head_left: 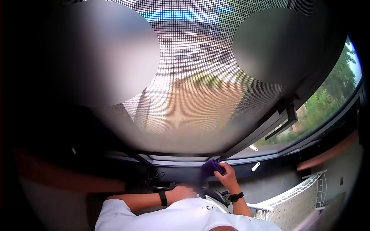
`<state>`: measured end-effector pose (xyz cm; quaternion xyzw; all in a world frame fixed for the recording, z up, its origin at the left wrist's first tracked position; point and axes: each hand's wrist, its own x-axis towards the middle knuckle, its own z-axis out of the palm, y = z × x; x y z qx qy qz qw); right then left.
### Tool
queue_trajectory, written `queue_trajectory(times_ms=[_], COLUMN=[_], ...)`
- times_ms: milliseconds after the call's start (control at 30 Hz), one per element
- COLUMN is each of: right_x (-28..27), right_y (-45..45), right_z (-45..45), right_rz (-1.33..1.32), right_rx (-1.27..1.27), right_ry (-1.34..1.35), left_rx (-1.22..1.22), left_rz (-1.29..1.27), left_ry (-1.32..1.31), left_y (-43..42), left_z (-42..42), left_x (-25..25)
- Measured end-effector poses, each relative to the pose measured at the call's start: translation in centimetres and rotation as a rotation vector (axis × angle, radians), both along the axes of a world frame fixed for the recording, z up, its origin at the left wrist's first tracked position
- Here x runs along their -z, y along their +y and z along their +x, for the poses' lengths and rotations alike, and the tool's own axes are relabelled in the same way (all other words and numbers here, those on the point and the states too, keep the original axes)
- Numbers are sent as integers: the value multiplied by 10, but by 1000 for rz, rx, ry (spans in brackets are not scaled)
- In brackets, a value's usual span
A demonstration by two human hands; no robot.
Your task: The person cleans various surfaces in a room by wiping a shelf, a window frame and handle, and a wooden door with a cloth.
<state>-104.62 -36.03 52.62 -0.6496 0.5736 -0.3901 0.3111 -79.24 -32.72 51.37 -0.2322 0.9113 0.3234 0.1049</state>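
A folded purple cloth [211, 168] is pinched between the thumb and fingers of my right hand [227, 176], raised just below the window's lower frame. My left hand [183, 193] is held low, close to the front of my white shirt, beside some dark objects. Its fingers are partly hidden and blurred, so whether they grip anything cannot be made out. A black band circles each wrist.
In front is a window with a mesh screen [206, 100]. A dark handle [283, 123] sits on its right frame. Two small white pieces, one a white latch [255, 166], are near the sill. A white wire rack [293, 192] stands at right; a thin black cable [154, 176] lies left.
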Motion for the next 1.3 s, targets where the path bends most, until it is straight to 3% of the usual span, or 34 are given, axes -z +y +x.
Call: queue_trajectory(times_ms=[100, 200, 267, 400, 467, 567, 700, 767, 967, 1033, 1167, 1233, 1300], right_x=[1, 16, 28, 34, 23, 1, -8, -7, -18, -7, -42, -58, -62], right_y=[-1, 5, 8, 5, 1, -12, -17, -18, -15, -23, -43, -44, -46], right_z=[-37, -69, -86, -107, -109, -105, -113, -114, -129, -136, -135, -132, -131], right_rz=[-89, -27, 32, 46, 98, 109, 85, -12, 147, 146, 22, 47, 30], right_rx=[-21, 113, 171, 238, 248, 209, -19, -54, -33, -75, -198, -212, -224], right_ry=[83, -42, -162, -329, -371, -447, -329, -318, -459, -478, -372, -440, -473], left_rx=[-123, -63, -145, -200, -188, -212, -186, -153, -210, -317, -407, -514, -774], left_rz=[101, 47, -22, 112, 153, 233, 274, 237, 251, 249, 410, 380, 395], left_ry=[-138, -94, -39, -123, -109, -16, 138, 83, -107, 74, -121, 59, 277], left_y=[1, 7, 9, 12, 16, 14, 2, -7, -10, -4, -24, -36, -43], left_z=[-1, -27, -38, -42, -34, -43, -78, -99, -119, -103, -101, -102, -91], left_x=[-15, 27, 0, -18, -12, -51, -12, 11, 9, 26, -33, -79, -79])
